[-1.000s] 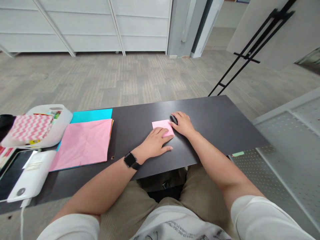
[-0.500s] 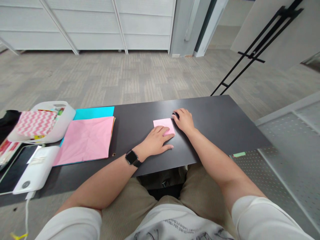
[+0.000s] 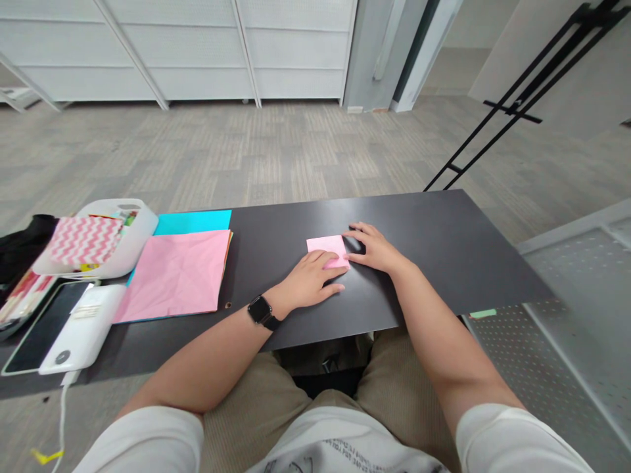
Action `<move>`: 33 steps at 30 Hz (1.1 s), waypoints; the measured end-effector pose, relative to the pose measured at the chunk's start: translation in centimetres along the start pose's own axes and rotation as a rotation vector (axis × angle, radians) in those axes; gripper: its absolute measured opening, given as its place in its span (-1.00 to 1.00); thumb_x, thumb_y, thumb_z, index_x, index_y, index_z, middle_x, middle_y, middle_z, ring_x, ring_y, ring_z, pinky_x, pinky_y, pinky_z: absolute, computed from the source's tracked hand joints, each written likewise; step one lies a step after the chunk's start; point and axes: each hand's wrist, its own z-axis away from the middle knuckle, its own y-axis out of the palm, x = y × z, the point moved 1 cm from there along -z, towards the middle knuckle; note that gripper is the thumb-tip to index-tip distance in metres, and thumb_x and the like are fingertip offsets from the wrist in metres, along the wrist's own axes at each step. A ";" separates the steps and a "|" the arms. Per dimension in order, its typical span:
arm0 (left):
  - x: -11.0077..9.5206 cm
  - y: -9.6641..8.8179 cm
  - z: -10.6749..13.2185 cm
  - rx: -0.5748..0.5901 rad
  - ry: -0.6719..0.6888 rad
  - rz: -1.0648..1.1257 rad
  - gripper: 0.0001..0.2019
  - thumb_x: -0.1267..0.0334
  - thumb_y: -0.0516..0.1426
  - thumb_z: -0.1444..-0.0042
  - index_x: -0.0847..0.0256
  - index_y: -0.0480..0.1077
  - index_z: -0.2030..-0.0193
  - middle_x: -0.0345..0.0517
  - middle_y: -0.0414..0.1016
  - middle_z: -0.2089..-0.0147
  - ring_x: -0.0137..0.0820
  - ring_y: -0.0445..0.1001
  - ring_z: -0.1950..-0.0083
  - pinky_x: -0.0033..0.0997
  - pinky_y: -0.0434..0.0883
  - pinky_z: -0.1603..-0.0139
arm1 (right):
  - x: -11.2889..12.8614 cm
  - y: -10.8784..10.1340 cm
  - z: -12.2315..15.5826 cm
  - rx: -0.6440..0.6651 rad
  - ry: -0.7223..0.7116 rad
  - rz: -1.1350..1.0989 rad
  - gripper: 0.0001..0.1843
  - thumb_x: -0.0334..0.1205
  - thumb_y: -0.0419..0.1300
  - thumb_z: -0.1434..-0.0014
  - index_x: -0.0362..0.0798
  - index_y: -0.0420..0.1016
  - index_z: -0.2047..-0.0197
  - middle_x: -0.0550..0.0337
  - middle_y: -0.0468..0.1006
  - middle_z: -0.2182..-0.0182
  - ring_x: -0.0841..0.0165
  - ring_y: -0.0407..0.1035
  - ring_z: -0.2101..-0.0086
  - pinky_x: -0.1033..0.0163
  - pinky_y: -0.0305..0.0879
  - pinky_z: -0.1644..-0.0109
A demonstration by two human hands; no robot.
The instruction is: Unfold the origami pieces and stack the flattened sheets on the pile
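Note:
A small folded pink paper (image 3: 325, 247) lies near the middle of the dark table (image 3: 434, 236). My left hand (image 3: 309, 282) lies flat on the paper's near edge, fingers stretched out and pressing it down. My right hand (image 3: 374, 248) rests at the paper's right edge with its fingers spread and their tips on the table beside the fold. A dark watch (image 3: 260, 311) is on my left wrist.
A stack of coloured sheets (image 3: 177, 272), pink on top and cyan beneath, lies at the left. Further left stand a white basket (image 3: 135, 240) with a chevron paper, a white device (image 3: 81, 328) and a black tablet (image 3: 34, 332). A perforated metal shelf (image 3: 582, 289) is at the right.
My right hand slid along the paper's right edge, toward me, and its fingers are more spread. My left hand stayed pressed on the paper. The view shifted slightly.

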 end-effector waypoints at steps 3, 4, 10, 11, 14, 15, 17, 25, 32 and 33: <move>0.2 -0.1 0.0 0.001 0.003 0.016 -0.52 -0.08 0.10 -0.47 -0.02 0.46 -0.40 0.06 0.40 -0.43 -0.07 0.32 -0.45 0.07 0.29 -0.50 | -0.1 -0.2 0.3 0.048 -0.017 -0.012 -0.24 0.05 0.47 -0.19 0.22 0.45 -0.42 -0.03 0.28 -0.50 -0.13 0.10 -0.50 -0.41 0.01 -0.55; 0.3 -0.1 -0.1 -0.001 0.007 0.024 -0.53 -0.06 0.09 -0.48 -0.01 0.46 -0.41 0.06 0.41 -0.42 -0.07 0.33 -0.45 0.07 0.29 -0.50 | -0.1 -0.3 0.4 0.060 -0.024 -0.017 -0.22 0.04 0.48 -0.18 0.24 0.43 -0.43 -0.02 0.26 -0.51 -0.14 0.07 -0.52 -0.44 -0.03 -0.56; 1.5 -1.0 0.1 -0.046 0.044 0.136 -0.58 0.12 0.20 -0.42 0.08 0.46 -0.37 0.09 0.49 -0.38 -0.11 0.40 -0.42 0.04 0.31 -0.49 | -0.1 -0.5 0.6 0.070 -0.056 -0.017 -0.31 0.04 0.47 -0.20 0.29 0.52 -0.38 0.02 0.23 -0.53 -0.16 0.01 -0.54 -0.48 -0.12 -0.57; 1.8 -1.4 0.2 -0.058 0.042 0.141 -0.59 0.14 0.23 -0.39 0.09 0.48 -0.34 0.10 0.48 -0.38 -0.10 0.39 -0.43 0.04 0.31 -0.50 | -0.2 -0.4 0.7 0.070 -0.058 -0.013 -0.33 0.05 0.48 -0.20 0.29 0.54 -0.36 0.03 0.23 -0.53 -0.17 0.01 -0.54 -0.49 -0.12 -0.56; 2.5 -2.5 0.6 -0.091 0.008 0.109 -0.62 0.21 0.26 -0.33 0.11 0.52 -0.26 0.09 0.51 -0.34 -0.10 0.42 -0.39 0.04 0.31 -0.47 | -0.5 -0.2 0.7 0.065 -0.065 -0.009 -0.35 0.07 0.47 -0.20 0.30 0.56 -0.34 0.03 0.26 -0.51 -0.18 0.01 -0.54 -0.53 -0.10 -0.55; 2.7 -2.8 0.8 -0.098 -0.005 0.089 -0.63 0.22 0.26 -0.33 0.11 0.52 -0.25 0.07 0.53 -0.31 -0.10 0.44 -0.36 0.02 0.32 -0.45 | -0.6 -0.1 0.6 0.062 -0.068 -0.011 -0.36 0.07 0.47 -0.20 0.29 0.56 -0.33 0.03 0.27 -0.51 -0.18 0.01 -0.54 -0.54 -0.10 -0.54; 2.9 -3.4 1.0 -0.111 -0.021 0.050 -0.66 0.22 0.25 -0.33 0.09 0.53 -0.22 0.03 0.55 -0.27 -0.12 0.45 -0.33 0.00 0.33 -0.42 | -0.8 0.0 0.6 0.053 -0.073 -0.013 -0.36 0.08 0.46 -0.20 0.29 0.57 -0.33 0.03 0.27 -0.51 -0.18 0.01 -0.53 -0.54 -0.08 -0.54; 3.7 -4.0 1.1 -0.284 -0.238 -0.028 -0.68 0.13 0.22 -0.36 0.18 0.59 -0.16 0.07 0.58 0.00 -0.16 0.54 -0.04 -0.08 0.48 -0.16 | -0.3 0.2 0.5 0.018 -0.069 0.004 -0.38 0.13 0.46 -0.19 0.26 0.59 -0.29 -0.01 0.34 -0.46 -0.20 0.09 -0.50 -0.53 -0.04 -0.53; 4.1 -3.3 0.9 -0.356 -0.398 0.301 -0.80 0.18 0.22 -0.33 0.17 0.60 0.01 -0.08 0.70 0.10 -0.30 0.63 0.14 -0.24 0.55 -0.03 | 0.4 0.3 0.5 -0.001 -0.072 0.016 -0.44 0.14 0.42 -0.23 0.27 0.61 -0.27 0.01 0.38 -0.43 -0.22 0.12 -0.49 -0.59 -0.04 -0.50; 4.2 -3.2 0.9 -0.378 -0.416 0.338 -0.82 0.19 0.22 -0.33 0.17 0.59 0.02 -0.10 0.70 0.11 -0.32 0.64 0.14 -0.26 0.56 -0.01 | 0.5 0.3 0.5 0.000 -0.072 0.013 -0.46 0.13 0.41 -0.24 0.28 0.61 -0.26 0.02 0.38 -0.43 -0.21 0.13 -0.49 -0.60 -0.04 -0.50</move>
